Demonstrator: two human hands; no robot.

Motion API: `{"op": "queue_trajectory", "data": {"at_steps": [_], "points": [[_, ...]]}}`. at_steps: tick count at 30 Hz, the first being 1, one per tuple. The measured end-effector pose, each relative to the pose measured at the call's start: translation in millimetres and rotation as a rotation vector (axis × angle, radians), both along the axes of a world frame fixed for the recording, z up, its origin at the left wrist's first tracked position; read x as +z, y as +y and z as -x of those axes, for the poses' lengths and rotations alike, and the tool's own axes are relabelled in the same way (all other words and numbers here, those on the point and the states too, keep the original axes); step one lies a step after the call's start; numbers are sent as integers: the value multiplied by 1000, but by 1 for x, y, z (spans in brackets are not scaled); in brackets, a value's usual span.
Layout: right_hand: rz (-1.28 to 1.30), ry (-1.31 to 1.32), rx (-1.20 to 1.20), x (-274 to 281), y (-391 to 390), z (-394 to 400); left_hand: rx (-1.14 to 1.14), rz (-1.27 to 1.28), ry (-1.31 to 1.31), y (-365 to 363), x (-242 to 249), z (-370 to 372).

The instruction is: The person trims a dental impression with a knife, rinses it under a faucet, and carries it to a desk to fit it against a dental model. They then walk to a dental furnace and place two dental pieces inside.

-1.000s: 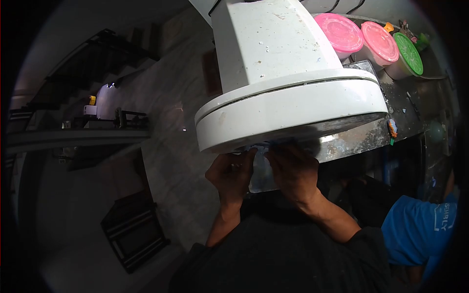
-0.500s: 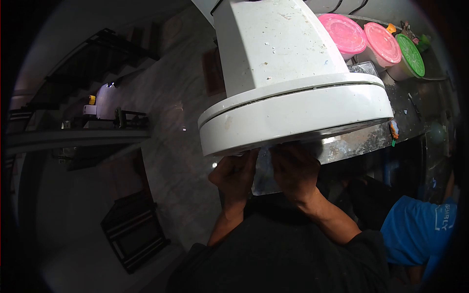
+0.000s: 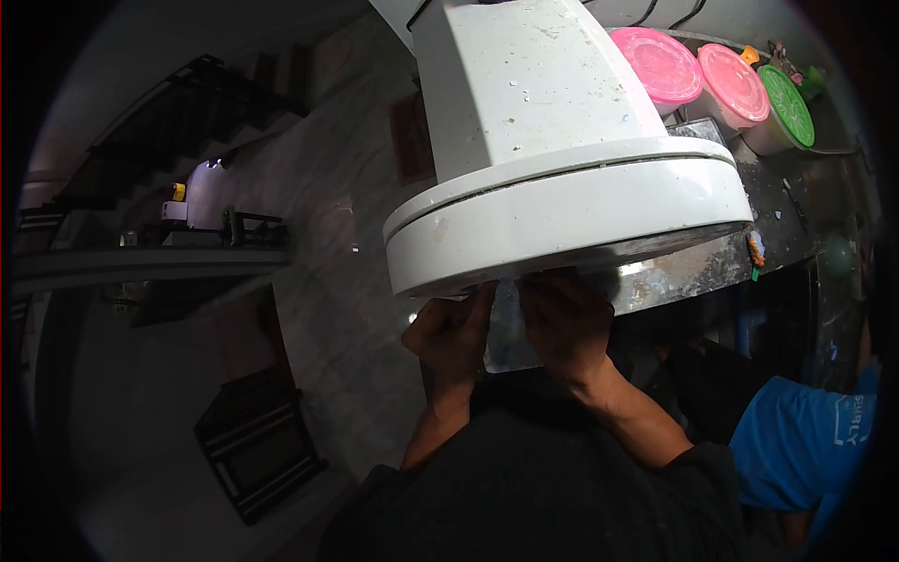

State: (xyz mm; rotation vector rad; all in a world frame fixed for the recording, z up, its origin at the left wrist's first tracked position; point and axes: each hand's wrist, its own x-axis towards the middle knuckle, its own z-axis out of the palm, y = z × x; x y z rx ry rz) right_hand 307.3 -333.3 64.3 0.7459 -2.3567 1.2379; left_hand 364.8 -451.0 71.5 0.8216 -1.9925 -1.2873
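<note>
A large white round housing [image 3: 571, 211] on a thick white arm hangs in front of me and covers the work beneath it. Under its near rim my left hand [image 3: 449, 342] is closed, its thumb and fingertips drawn together. Close beside it, my right hand [image 3: 567, 328] is also closed, with its fingertips in shadow below the rim. Whatever lies in either set of fingers is too dark and hidden to make out. Between the hands shows a greyish flat plate or sheet [image 3: 510, 351].
Pink-lidded tubs [image 3: 660, 66] and a green-lidded tub [image 3: 787, 105] stand at the back right on a dark, worn worktop [image 3: 777, 197]. An orange-and-blue item [image 3: 756, 248] lies at its edge. A person in a blue shirt [image 3: 796, 440] sits at my right.
The view shifts very slightly against the white housing. Both hands stay in nearly the same place under the rim, still closed.
</note>
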Motion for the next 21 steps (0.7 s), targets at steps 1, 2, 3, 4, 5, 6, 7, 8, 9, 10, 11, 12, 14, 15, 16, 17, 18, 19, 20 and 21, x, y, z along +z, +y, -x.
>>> {"op": "queue_trajectory", "data": {"at_steps": [1,2,3,4,5,6,7,8,9,10,11,12,14,15,16,17,18,19,20,21], "points": [[-19,-7,1,2,1,0,7,4,6,0,1,1],[-39,-13,1,5,2,0,14,-15,11,1,2,3],[-59,-19,3,7,3,-1,21,-33,17,1,3,4],[-54,-22,-1,6,3,-2,27,-52,23,1,3,4],[-49,-24,-3,5,3,-3,36,-61,18,1,3,5],[-43,-27,-4,4,3,-4,46,-71,12,1,2,4],[-66,-44,0,6,3,-4,57,-79,7,0,1,4],[-88,-60,3,10,4,-5,53,-68,14,-2,-3,2],[-111,-77,6,13,5,-5,50,-56,20,-5,-9,0],[-102,-60,11,13,4,-4,46,-46,26,-7,-14,-1],[-93,-43,13,13,3,-4,53,-11,41,-8,-17,-1],[-84,-26,14,13,3,-3,58,23,55,-9,-20,0],[-68,-14,14,10,1,-2,20,101,53,-12,-25,-3],[-60,-7,14,9,1,-1,-22,147,38,-17,-25,-9],[-38,-10,21,11,2,-1,-64,191,24,-23,-27,-15],[-16,-11,28,12,3,-1,-78,67,194,-32,-39,-20],[5,-12,35,14,5,-1,-91,-58,364,-44,-56,-25],[7,-41,43,17,7,-1,-104,-184,531,-53,-60,-27],[9,-73,54,19,11,-2,-96,-309,490,-64,-62,-25],[12,-107,68,21,14,-4,-84,-433,448,-77,-60,-11]]}}
